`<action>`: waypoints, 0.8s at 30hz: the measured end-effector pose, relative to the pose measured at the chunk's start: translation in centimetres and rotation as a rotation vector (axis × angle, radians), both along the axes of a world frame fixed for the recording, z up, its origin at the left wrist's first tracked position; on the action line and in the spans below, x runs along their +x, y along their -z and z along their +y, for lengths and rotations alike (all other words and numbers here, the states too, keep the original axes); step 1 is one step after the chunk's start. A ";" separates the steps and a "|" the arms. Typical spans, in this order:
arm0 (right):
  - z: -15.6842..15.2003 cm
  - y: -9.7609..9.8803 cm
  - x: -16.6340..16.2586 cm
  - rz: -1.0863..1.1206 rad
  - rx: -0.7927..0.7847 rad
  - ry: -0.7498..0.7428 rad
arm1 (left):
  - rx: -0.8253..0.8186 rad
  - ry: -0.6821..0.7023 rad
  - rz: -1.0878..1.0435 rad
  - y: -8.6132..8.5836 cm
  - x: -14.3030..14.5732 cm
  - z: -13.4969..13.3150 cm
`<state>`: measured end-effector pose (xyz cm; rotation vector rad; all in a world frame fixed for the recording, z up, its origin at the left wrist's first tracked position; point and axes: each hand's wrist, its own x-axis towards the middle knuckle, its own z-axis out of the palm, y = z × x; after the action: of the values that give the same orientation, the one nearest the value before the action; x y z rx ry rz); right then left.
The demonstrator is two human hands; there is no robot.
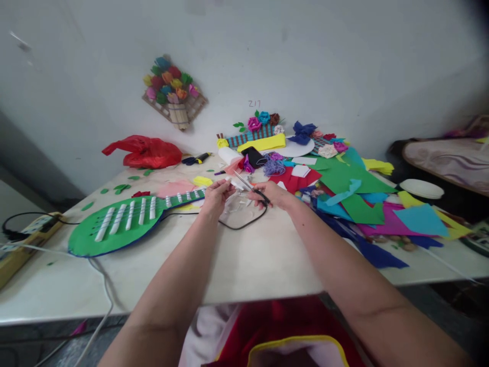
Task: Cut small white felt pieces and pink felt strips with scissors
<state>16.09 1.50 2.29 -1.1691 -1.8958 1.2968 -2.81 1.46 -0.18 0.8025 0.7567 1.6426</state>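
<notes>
My right hand [273, 194] grips the black handles of a pair of scissors [244, 181], with the blades pointing up and left toward my other hand. My left hand [217, 195] pinches a small white piece [236, 183] that looks like paper; its exact shape is hard to make out. The blades are close to this white piece, and whether they touch it I cannot tell. White scraps [241, 200] lie under both hands. Left of my left hand is a green lute-shaped craft [126, 244] with white rolled bars across its body and neck.
Coloured paper sheets [351, 178] cover the table's right side. A red plastic bag [153, 153] and a cutter [202, 158] lie at the back left. A black cord [248, 224] loops before my hands. A power strip [34, 239] sits at the left edge.
</notes>
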 end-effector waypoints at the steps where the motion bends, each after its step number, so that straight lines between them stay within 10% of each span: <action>1: 0.1 0.1 0.0 -0.009 0.002 -0.015 | -0.010 -0.017 -0.011 0.0 0.0 0.0; 24: -0.7 -0.5 -0.2 -0.146 0.004 -0.144 | -0.136 -0.127 -0.101 -0.2 0.4 0.0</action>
<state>15.85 0.75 2.82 -1.1715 -2.1209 1.3129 -2.42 1.45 0.06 0.5810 0.8525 1.7106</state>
